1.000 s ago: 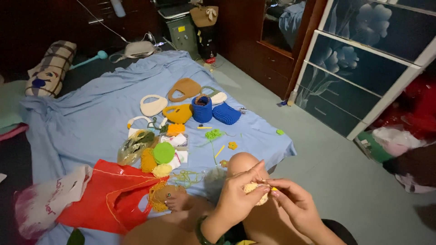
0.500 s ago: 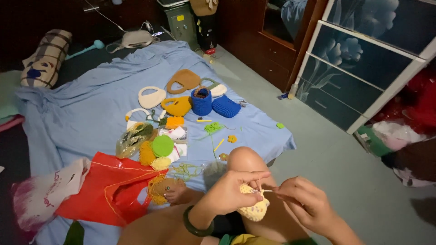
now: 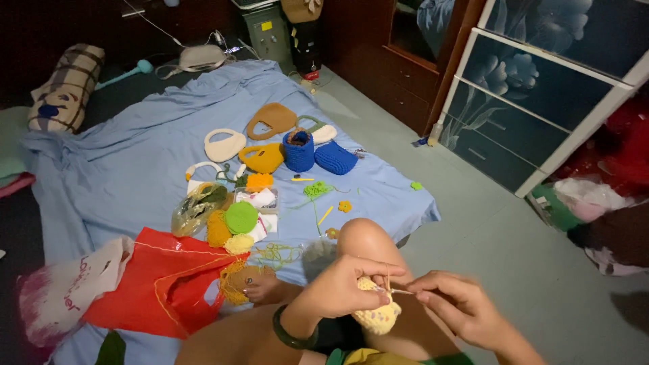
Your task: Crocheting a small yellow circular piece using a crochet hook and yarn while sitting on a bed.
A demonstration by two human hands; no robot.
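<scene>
Seated on the floor, a person pinches a pale yellow crochet piece (image 3: 377, 312) in the left hand (image 3: 345, 287), while the right hand (image 3: 454, 304), fingers closed, holds the strand just beside it, above a raised knee (image 3: 365, 238). Beyond, a blue sheet (image 3: 135, 169) carries small crocheted bags, a blue yarn basket (image 3: 298, 150), a green round piece (image 3: 241, 217) and a red plastic bag (image 3: 159, 280).

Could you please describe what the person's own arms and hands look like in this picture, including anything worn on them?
Both arms are bare, with no sleeves, gloves or rings visible. The left hand has a dark green, smooth, rounded bangle around its wrist. The right hand wears nothing that can be seen; its wrist runs out of the picture at the lower edge. No markings show on either arm.
</scene>
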